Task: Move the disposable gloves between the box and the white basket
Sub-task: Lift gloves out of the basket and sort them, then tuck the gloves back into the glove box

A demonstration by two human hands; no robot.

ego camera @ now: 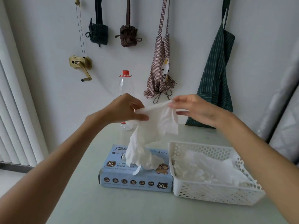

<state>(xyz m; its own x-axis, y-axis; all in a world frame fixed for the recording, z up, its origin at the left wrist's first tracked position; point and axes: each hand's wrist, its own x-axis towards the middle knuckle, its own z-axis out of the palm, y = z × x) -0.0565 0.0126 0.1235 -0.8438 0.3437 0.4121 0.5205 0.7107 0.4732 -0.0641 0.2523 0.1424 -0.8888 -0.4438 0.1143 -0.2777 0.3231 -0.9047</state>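
A white disposable glove [153,131] hangs in the air above the light blue glove box [134,180]. My left hand [127,109] pinches its cuff on the left, and my right hand [194,109] pinches the cuff on the right, stretching it between them. The glove's fingers dangle down to the box's top opening, where more white glove material sticks out. Right of the box, touching it, stands the white perforated basket [210,191], which holds several crumpled translucent gloves [205,167].
The pale green table [77,199] carries an empty clear bottle with a red cap [125,88] behind my left hand. Aprons and bundled cloths hang on the white wall behind. A ribbed radiator stands at the left.
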